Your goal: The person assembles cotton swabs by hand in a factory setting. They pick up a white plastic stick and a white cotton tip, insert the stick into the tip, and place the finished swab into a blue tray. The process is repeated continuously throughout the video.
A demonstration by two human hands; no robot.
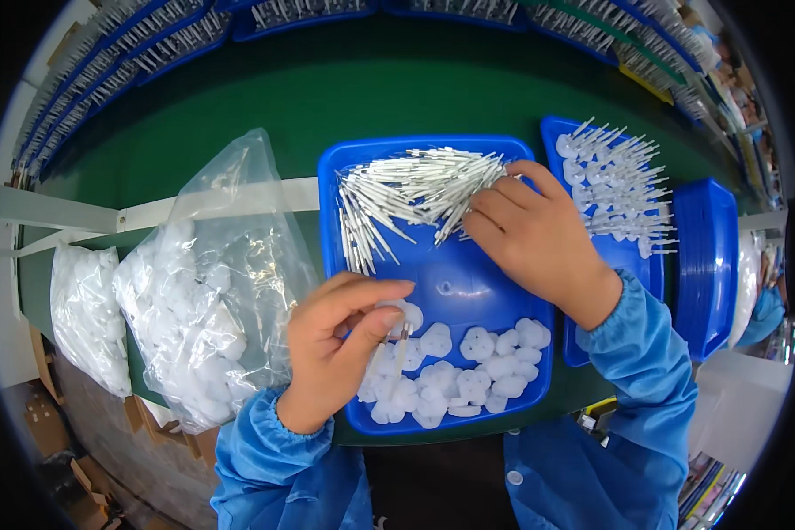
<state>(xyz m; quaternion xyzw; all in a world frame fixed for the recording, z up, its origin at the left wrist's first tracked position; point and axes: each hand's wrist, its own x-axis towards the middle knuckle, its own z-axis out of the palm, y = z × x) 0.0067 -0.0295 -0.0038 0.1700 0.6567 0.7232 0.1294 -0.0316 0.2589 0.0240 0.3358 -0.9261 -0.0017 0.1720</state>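
Observation:
My left hand [340, 340] pinches a translucent white lobed plastic disc [405, 316] between thumb and forefinger, with thin sticks hanging down from it. Below and beside it, loose white plastic discs [437, 380] lie in the near part of a blue tray [446, 287]. A heap of thin white sticks [415, 181] with darker tips fills the tray's far part. My right hand [539, 234] reaches onto the right end of that heap, its fingers curled in among the sticks. Its fingertips are partly hidden, so what they grip does not show.
To the right, another blue tray [570, 340] holds discs fitted with sticks [614, 190], beside stacked blue trays [707, 265]. Clear bags of white discs [194, 327] [88, 314] stand at the left. Racked trays of sticks [300, 11] line the far edge of the green table [397, 84].

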